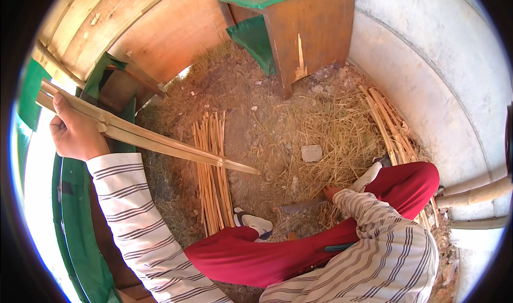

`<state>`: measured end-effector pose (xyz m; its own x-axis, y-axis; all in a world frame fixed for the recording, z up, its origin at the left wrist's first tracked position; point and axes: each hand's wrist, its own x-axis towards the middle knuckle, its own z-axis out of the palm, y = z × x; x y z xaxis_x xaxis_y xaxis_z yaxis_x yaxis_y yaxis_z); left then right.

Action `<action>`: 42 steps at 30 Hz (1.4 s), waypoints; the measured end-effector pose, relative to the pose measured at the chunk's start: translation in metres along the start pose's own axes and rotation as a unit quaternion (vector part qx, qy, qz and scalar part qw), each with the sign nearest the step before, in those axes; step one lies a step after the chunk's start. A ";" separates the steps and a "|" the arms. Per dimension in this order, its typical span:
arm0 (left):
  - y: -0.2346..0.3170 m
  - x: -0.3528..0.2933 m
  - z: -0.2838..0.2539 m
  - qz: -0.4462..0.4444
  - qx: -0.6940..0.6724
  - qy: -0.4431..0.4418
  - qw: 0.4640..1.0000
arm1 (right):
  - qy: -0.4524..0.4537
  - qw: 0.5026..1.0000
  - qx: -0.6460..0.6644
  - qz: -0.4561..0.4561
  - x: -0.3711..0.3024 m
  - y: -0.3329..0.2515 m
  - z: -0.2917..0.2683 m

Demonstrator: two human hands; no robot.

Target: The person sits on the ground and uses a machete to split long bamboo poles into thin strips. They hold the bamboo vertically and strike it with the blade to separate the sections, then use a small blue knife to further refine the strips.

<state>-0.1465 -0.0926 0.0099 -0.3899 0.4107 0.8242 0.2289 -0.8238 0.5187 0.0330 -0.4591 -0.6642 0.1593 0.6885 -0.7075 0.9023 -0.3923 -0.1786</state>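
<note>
My left hand (pixel 80 129) is raised at the far left, thumb on top, closed round a long split bamboo piece (pixel 160 140). The bamboo looks like two strips lying side by side, and it slopes down to the right toward the middle of the view. Low beside my right shoe, my right hand (pixel 332 191) is closed at the end of a machete (pixel 303 205). Its grey blade points left, close to the ground; the handle is hidden by my fingers and sleeve.
A bundle of bamboo strips (pixel 211 169) lies left of my left shoe (pixel 254 223). More strips (pixel 393 124) lie along the white wall (pixel 427 63). A flat stone (pixel 311 153) rests on dry straw (pixel 342 121). Ahead stands a wooden cabinet (pixel 315 30) with a green cover.
</note>
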 end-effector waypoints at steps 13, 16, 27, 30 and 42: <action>0.000 0.011 0.031 0.072 0.043 -0.024 0.996 | 0.058 0.985 -0.131 -0.101 -0.069 -0.042 -0.104; 0.054 0.014 0.050 0.012 -0.042 -0.032 0.999 | 0.053 0.990 -0.108 -0.077 -0.122 -0.049 -0.153; 0.155 -0.048 0.067 0.227 -0.167 -0.037 0.959 | 0.286 0.931 0.137 0.184 -0.227 0.020 -0.214; 0.157 -0.071 0.106 0.082 -0.256 -0.073 0.960 | 0.363 0.826 0.382 0.204 -0.238 0.073 -0.187; 0.186 -0.098 0.145 0.055 -0.201 -0.121 0.971 | 0.561 0.646 0.517 0.040 -0.262 0.017 -0.192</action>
<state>0.0638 -0.2292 0.0586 -0.1508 0.3516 0.9239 -0.1285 -0.9337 0.3343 0.0832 -0.5293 -0.3505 0.9016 0.4223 0.0937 0.2161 -0.2520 -0.9433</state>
